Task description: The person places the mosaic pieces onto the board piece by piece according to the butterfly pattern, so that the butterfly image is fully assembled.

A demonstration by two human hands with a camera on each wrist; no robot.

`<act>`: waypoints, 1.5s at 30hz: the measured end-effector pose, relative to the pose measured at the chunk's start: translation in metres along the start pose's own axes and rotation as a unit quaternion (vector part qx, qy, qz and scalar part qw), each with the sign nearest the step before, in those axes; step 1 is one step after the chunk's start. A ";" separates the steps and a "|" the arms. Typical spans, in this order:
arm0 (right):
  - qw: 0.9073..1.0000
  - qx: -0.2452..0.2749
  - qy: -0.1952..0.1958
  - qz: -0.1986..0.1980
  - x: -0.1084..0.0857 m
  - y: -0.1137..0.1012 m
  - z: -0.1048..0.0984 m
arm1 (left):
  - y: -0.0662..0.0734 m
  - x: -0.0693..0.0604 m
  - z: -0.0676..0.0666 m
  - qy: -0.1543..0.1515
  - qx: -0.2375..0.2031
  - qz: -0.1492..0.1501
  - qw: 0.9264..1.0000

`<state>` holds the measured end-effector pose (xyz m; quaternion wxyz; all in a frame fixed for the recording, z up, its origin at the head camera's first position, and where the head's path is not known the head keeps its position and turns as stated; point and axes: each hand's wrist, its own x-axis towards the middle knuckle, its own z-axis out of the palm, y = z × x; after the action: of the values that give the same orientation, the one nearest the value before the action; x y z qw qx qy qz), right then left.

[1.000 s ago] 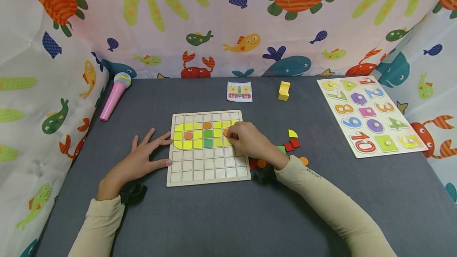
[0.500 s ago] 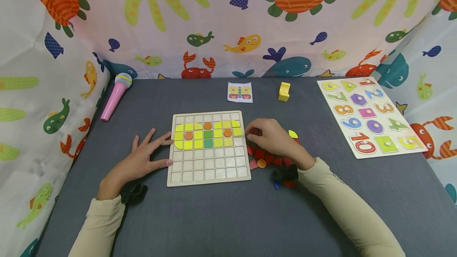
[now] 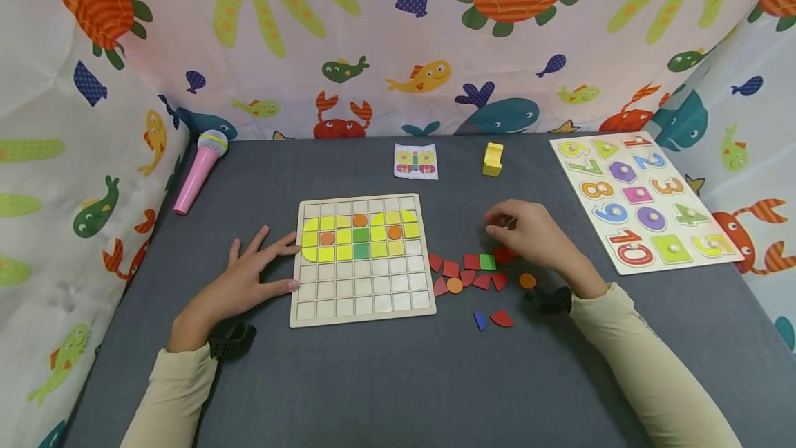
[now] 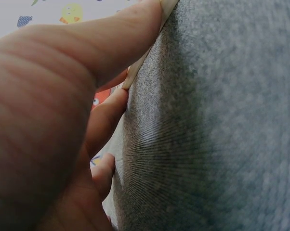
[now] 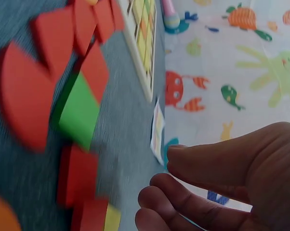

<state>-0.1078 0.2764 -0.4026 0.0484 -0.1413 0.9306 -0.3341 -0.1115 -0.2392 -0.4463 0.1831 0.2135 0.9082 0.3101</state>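
A wooden grid board (image 3: 363, 290) lies on the table with yellow tiles (image 3: 326, 253), orange discs (image 3: 327, 238) and green squares (image 3: 361, 250) in its upper rows. My left hand (image 3: 251, 275) has its fingers spread, thumb and fingertips touching the board's left edge; the left wrist view shows the thumb (image 4: 130, 36) against that edge. My right hand (image 3: 528, 230) hovers right of the board, over loose tiles. In the right wrist view its thumb and fingers are apart with nothing between them. Below them a yellow tile (image 5: 112, 219) shows beside a red square (image 5: 88, 214), partly cut off.
Loose red quarter pieces (image 3: 481, 282), a green square (image 3: 488, 263), an orange disc (image 3: 527, 281) and a blue triangle (image 3: 479, 321) lie right of the board. Behind are a butterfly pattern card (image 3: 415, 162), a yellow block (image 3: 493, 160), a pink microphone (image 3: 200, 171) and a number puzzle (image 3: 647, 202).
My right hand has left the board's right side, where a yellow tile and an orange disc now show, and moved right over the loose tiles. My left hand stays at the board's edge.
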 end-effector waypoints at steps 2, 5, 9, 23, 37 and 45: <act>1.000 -0.003 0.000 0.008 -0.003 0.006 -0.005 | 0.000 0.000 0.000 0.000 0.000 -0.001 1.000; 1.000 -0.007 -0.001 0.012 -0.006 0.014 -0.011 | 0.000 0.000 -0.001 0.000 0.000 -0.006 1.000; 0.999 -0.018 -0.008 0.025 -0.008 0.020 -0.016 | 0.000 0.000 -0.001 -0.001 0.000 -0.011 1.000; 0.997 -0.030 -0.041 0.051 -0.001 0.030 -0.011 | 0.000 -0.001 0.000 0.001 -0.004 -0.009 1.000; 0.998 -0.038 -0.003 0.051 0.006 0.022 -0.009 | -0.002 0.001 0.000 -0.002 0.001 -0.002 1.000; 0.999 0.009 0.013 0.034 0.017 0.009 -0.005 | -0.001 0.001 0.000 -0.002 -0.002 -0.006 1.000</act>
<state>-0.1276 0.2812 -0.4047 0.0489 -0.1051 0.9323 -0.3426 -0.1128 -0.2396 -0.4470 0.1874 0.2083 0.9085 0.3102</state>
